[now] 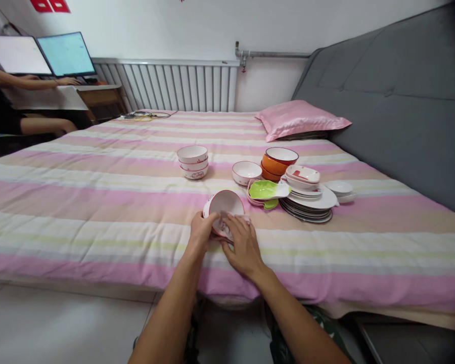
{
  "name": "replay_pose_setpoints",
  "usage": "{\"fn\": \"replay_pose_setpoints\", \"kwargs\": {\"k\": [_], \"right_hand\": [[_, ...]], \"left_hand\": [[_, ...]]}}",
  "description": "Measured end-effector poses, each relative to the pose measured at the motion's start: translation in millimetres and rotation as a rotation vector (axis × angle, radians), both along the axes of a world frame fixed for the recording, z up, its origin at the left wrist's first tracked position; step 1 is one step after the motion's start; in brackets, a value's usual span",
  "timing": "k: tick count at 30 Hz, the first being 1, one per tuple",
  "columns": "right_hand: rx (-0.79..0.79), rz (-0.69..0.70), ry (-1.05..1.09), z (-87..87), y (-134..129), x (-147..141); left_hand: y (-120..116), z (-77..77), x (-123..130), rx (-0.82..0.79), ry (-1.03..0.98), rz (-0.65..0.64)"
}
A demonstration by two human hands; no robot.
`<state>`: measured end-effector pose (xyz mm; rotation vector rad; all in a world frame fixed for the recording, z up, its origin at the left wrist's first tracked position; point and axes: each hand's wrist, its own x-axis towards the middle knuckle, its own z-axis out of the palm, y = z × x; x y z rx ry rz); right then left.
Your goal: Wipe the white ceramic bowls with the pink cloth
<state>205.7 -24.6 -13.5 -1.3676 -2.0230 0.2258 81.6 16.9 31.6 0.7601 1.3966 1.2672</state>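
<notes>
A white bowl [227,199] with a red rim is tilted toward me near the front of the bed. My left hand [202,227] grips its left side, thumb over the rim. My right hand [244,247] presses a pale pink cloth [224,230] against the bowl's inside and near rim, fingers closed over it. Beyond the bowl, a stack of similar white bowls [193,163] stands to the left. Another white bowl [246,173] sits upright behind, slightly right.
At right are orange bowls [275,164], green leaf-shaped dishes [263,189], stacked plates [307,212] and small white dishes [341,191]. A pink pillow [303,119] lies near the grey headboard [394,96]. Cables [147,116] lie at the far edge. Another person sits at monitors [66,54], left.
</notes>
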Motion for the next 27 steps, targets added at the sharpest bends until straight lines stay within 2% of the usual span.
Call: {"fn": "replay_pose_setpoints", "kwargs": {"k": [6,12,15,20,24,27], "right_hand": [[0.118,0.043,0.240,1.0,4,6],[0.202,-0.253,0.438,5.4,9,12],[0.181,-0.309,0.492,7.0,10,15],[0.054,-0.307,0.724,7.6,12,17],[-0.127,-0.407,1.039,5.1,17,22],[-0.277,-0.427,1.307,6.0,22,28]], "left_hand": [[1,-4.8,2,0.042,-0.048,0.112],[0,-4.7,4,0.037,-0.096,0.187],[-2,-2.7,4,0.043,-0.147,0.197],[-4,4.2,1,0.021,-0.255,0.224],[-7,12.3,-2,0.007,-0.359,0.283],[-9,16.0,-3,-0.007,-0.380,0.324]]}}
